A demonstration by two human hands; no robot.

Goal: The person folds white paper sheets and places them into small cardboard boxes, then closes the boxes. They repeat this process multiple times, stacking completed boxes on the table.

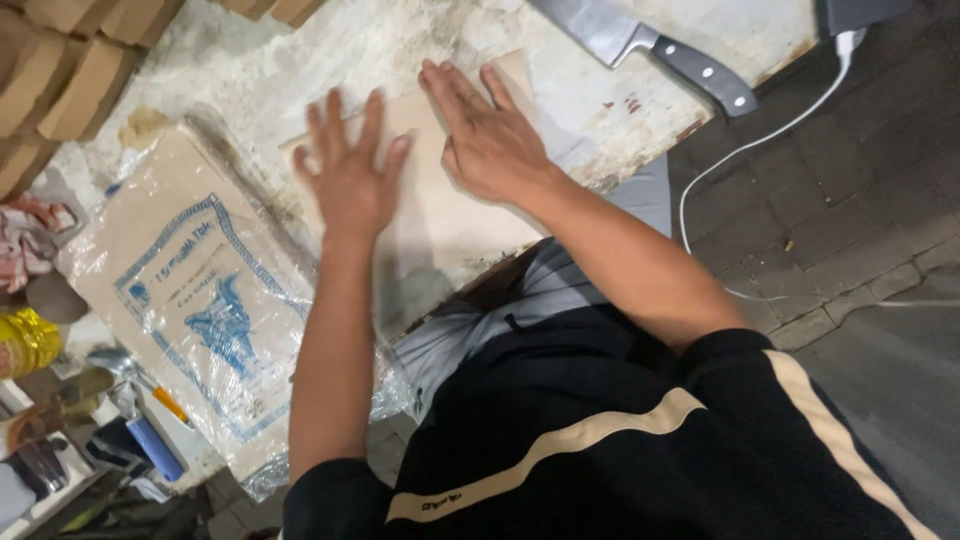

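Observation:
Both hands press flat on a beige cardboard sheet [452, 215] that lies on a worn white board [300, 60]. My left hand [348, 175] rests on the sheet's left part with fingers spread. My right hand [487, 135] lies palm down near the sheet's upper corner, fingers together and pointing up-left. Neither hand grips anything.
A large knife [640, 42] with a black riveted handle lies at the board's top right. A plastic-wrapped pack of brown sheets with blue print [200, 300] sits at left. Stacked cardboard pieces [70, 70] fill the top left. A white cable [760, 140] runs over the paved floor at right.

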